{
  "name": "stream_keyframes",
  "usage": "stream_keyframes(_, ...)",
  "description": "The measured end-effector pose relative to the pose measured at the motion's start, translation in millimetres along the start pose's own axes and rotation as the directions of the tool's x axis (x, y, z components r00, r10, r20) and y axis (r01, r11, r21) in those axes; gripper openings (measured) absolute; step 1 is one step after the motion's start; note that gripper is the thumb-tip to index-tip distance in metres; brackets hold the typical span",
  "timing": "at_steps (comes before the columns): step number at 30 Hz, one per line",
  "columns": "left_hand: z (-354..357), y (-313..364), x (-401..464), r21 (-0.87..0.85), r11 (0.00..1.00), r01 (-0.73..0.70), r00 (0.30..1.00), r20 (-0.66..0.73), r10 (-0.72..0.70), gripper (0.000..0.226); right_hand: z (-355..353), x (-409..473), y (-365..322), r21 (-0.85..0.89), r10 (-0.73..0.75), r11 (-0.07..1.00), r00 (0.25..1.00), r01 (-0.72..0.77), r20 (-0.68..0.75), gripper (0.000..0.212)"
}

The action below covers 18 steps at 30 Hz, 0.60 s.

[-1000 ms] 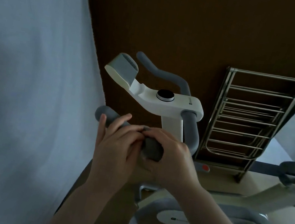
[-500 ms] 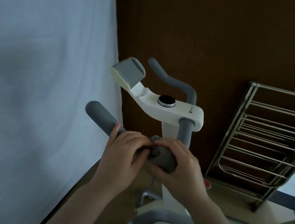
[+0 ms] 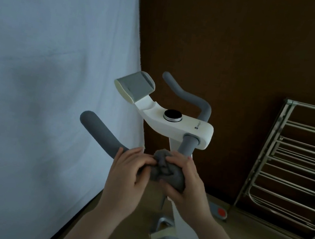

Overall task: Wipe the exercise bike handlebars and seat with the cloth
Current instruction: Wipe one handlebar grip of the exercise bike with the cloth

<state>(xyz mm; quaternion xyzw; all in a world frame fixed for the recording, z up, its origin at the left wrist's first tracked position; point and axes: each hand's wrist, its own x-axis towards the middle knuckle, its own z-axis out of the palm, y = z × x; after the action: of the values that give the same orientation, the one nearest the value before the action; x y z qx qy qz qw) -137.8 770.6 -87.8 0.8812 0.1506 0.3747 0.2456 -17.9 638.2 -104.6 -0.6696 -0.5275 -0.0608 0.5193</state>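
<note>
Curtain: a pale curtain [image 3: 44, 78] fills the left side, just behind the near grip's tip.
Near grip: the grey near grip [image 3: 100, 130] runs from its free end at the left down to the hands; its bare length shows no cloth on it, and whether it has been wiped I cannot tell.
Left hand: the left hand [image 3: 129, 174] is curled round the near grip at its bend, fingers meeting the cloth's edge.
Cloth: the grey cloth [image 3: 162, 167] is bunched on the bar between the two hands, close in colour to the foam, so its edges are hard to trace.
Right hand: the right hand [image 3: 185, 182] clasps the cloth and the bar under it, thumb on top.
Console: the white console [image 3: 182, 127] with its round dial [image 3: 172, 115] stands above the hands, untouched.
Far grip: the far grip [image 3: 188, 97] curves behind the console, well apart from the cloth.
Rack: a metal rack [image 3: 300, 165] leans at the right wall.
Seat: not in view.
Progress: judged early to middle; the wiping is at the near bar's bend.
Left to do: probably the far grip and the seat, and perhaps the rest of the near grip.
</note>
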Motion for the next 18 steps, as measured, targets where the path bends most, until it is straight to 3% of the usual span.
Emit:
stream_keyframes(3, 5, 7, -2, 0.026, 0.999, 0.029, 0.999, -0.035, -0.028, 0.016, 1, -3, -1, 0.199, 0.07, 0.978, 0.997, -0.061, -0.036, 0.052)
stream_keyframes(7, 15, 24, -4, 0.049, 0.995, 0.084, 0.996, -0.033, -0.082, 0.019, -9, 6, 21, 0.132, -0.014, 0.991, 0.998, 0.005, 0.065, 0.049)
stream_keyframes(11, 17, 25, -3, 0.071, 0.993, 0.093, 0.995, -0.036, -0.091, 0.019, -13, 10, 27, 0.293, 0.115, 0.95, 0.993, -0.105, -0.017, 0.048)
stream_keyframes(15, 14, 30, 3, 0.051, 0.988, 0.147, 0.988, -0.053, -0.144, 0.015, -11, 9, 36, 0.222, 0.014, 0.975, 1.0, -0.016, 0.013, 0.043)
stream_keyframes(18, 14, 38, 5, 0.041, 0.985, 0.167, 0.983, -0.079, -0.164, 0.013, -15, 16, 41, 0.255, 0.131, 0.958, 0.991, -0.128, 0.009, 0.042)
